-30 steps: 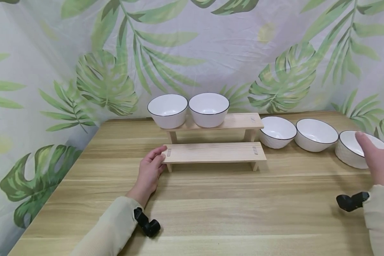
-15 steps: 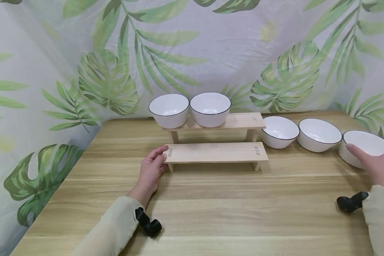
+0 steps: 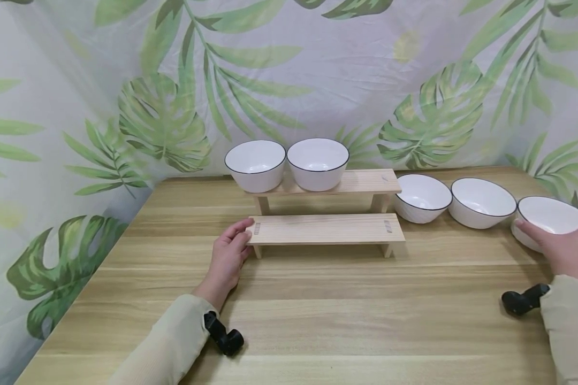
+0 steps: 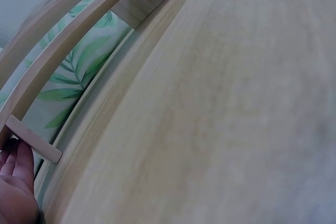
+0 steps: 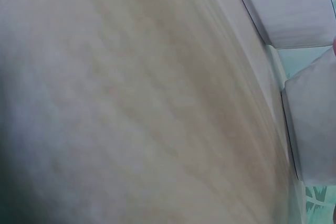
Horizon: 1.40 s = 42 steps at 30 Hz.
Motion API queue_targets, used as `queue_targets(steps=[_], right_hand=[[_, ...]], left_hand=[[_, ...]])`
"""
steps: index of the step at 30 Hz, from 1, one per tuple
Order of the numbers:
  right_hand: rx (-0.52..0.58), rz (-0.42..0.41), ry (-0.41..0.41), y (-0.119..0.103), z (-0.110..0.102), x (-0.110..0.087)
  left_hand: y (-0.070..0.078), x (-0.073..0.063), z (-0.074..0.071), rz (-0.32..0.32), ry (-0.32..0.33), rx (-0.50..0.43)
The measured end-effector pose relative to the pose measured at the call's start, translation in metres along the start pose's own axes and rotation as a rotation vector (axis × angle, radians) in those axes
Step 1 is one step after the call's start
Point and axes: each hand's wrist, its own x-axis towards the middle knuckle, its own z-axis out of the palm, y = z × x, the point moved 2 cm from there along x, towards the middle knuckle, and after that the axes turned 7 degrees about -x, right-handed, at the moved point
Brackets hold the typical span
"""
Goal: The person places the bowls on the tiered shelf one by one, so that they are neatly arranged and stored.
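A two-step wooden display stand stands on the table in the head view. My left hand holds the left end of its lower step, thumb at the front corner and fingers around the end. In the left wrist view, the fingers are beside the stand's leg. At the far right, my right hand grips a white bowl with a dark rim. Its thumb lies on the bowl's left wall; the other fingers are hidden or out of frame. Two similar bowls, a left one and a right one, sit on the upper step.
Two more white bowls, one by the stand and one in the middle, stand on the table in a row with the gripped bowl. Behind the wooden table hangs a leaf-patterned cloth.
My right hand has come down and left onto the rightmost bowl, its thumb now against the bowl's wall. My left hand stays on the stand. The head view has shifted slightly.
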Motion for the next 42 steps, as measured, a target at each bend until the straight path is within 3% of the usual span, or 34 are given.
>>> queue_targets(steps=[20,27,42], right_hand=[[-0.011,0.077,0.004,0.001,0.005,-0.006],[0.067,0.097,0.038,0.001,0.008,-0.008],[0.109,0.126,0.041,-0.006,0.001,-0.007]], left_hand=[[-0.001,0.001,0.001,0.007,-0.012,-0.028],[-0.001,0.0,0.001,0.013,-0.003,-0.021],[-0.002,0.0,0.001,0.011,0.004,-0.001]])
